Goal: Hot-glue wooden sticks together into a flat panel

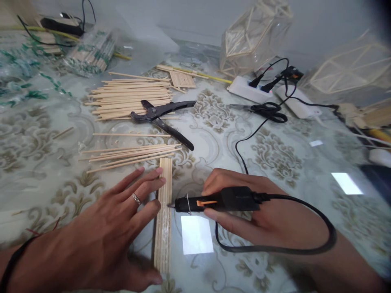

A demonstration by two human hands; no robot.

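Note:
A narrow strip of wooden sticks (165, 232) laid side by side runs front to back on the table, with shiny glue over part of it. My left hand (119, 215) lies along its left side, fingers spread and fingertips touching the edge; a ring is on one finger. In my right hand (222, 203) is a black hot glue gun (232, 198) with an orange trigger. Its nozzle points left and meets the strip's right edge near the middle. A black cord loops from its back over my wrist.
Loose sticks (131, 97) lie beyond my left hand, with a black-handled cutter (161, 112) on them. Farther right are scissors (265, 110) and a white power strip (250, 89) with cords. Stick frames (253, 36) stand behind. Wrapped stick bundles (90, 53) lie back left.

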